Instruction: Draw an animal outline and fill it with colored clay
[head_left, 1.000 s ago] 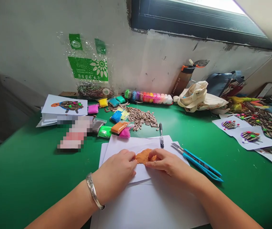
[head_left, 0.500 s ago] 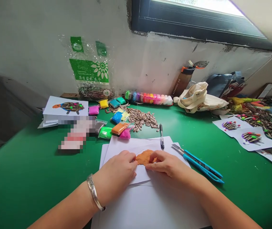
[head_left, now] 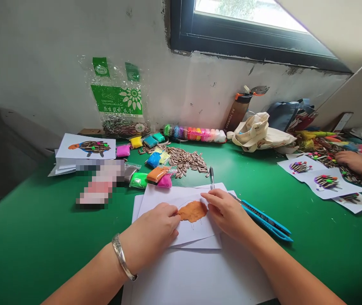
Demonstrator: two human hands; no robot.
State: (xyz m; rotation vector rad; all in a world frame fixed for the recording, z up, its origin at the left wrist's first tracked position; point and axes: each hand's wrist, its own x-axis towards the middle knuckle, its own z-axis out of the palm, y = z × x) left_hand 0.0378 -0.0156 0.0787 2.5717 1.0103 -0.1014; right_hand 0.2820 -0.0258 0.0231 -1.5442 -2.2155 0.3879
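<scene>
A flat, uneven patch of orange modelling clay (head_left: 193, 211) lies on a sheet of white paper (head_left: 181, 239) with thin pencil outlines around it. My left hand (head_left: 157, 224) rests on the paper, its thumb and forefinger pinched at the clay's left edge. Just right of the clay is my right hand (head_left: 225, 212), its fingers apart and holding nothing. Past its fingertips lies a black pen (head_left: 212, 177). A blue utility knife (head_left: 266, 221) sits beside my right wrist, its blade end partly behind the hand.
Packets of coloured clay (head_left: 139, 180) and a heap of sunflower seeds (head_left: 187, 159) lie beyond the paper. A picture of a seed turtle (head_left: 93, 147) tops a paper stack at left. At right, a co-worker's hand (head_left: 351, 162) reaches over seeds near finished pictures (head_left: 327, 181).
My right hand has let go of the clay's right side and moved slightly right, its fingers opening. My left hand stays at the clay. A co-worker's hand has come in at right.
</scene>
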